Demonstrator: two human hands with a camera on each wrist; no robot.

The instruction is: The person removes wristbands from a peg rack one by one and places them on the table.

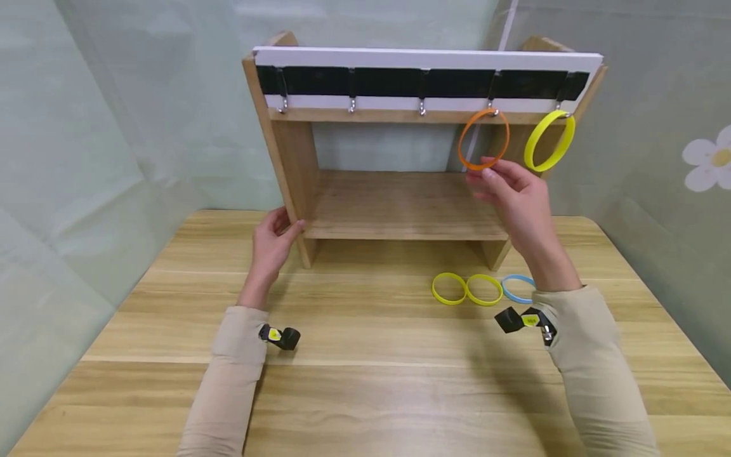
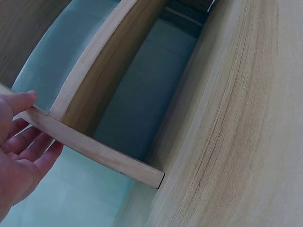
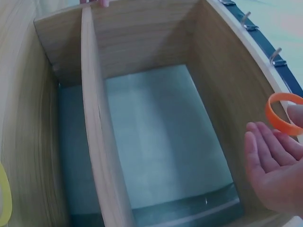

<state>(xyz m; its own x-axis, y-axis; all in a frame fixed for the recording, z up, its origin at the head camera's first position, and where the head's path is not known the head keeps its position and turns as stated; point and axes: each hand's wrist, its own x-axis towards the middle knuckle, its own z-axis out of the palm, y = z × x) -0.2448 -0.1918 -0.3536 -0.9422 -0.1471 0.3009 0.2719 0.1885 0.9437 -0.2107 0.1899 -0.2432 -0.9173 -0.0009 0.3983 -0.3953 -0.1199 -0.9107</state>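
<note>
Currently, work at both ends of a wooden shelf (image 1: 400, 203)
Left hand (image 1: 270, 247) pinches the shelf's left panel (image 1: 294, 168) between thumb and fingers; two yellow bands (image 1: 449, 303) lie on the table (image 1: 371, 330) before its right half; an orange band (image 1: 460, 145) is at its fourth hook (image 1: 491, 105), lower rim pinched by the right hand (image 1: 524, 200); a blue band (image 1: 516, 277) lies near its right leg (image 1: 495, 254); another yellow band (image 1: 530, 149) hangs from its rightmost hook (image 1: 559, 106).

The left fingers (image 2: 48, 159) grip a wooden side panel (image 2: 104, 152) joined to a shelf board (image 2: 100, 71), near the wood-grained tabletop (image 2: 236, 118).
</note>
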